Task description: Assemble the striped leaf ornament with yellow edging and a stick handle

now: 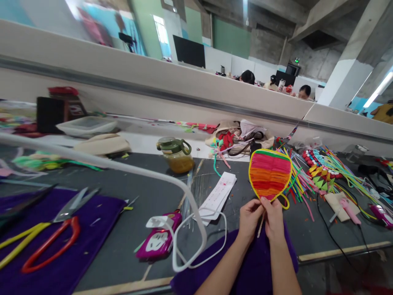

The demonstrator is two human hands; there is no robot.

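Both forearms reach forward from the lower edge, close together. The left hand (250,217) and right hand (273,219) pinch the thin stick at the base of a striped woven fan (269,174), held upright above the table (147,196). Left of them lie red-handled scissors (52,241), a pink device (158,239) with a white cable, a paper slip (217,196) and a jar (177,155). Right of the fan, coloured strips (307,180) crowd the table near its front edge

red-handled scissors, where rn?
Head view, far left: the red-handled scissors lie on the purple cloth, left of the pink device, well away from both hands.
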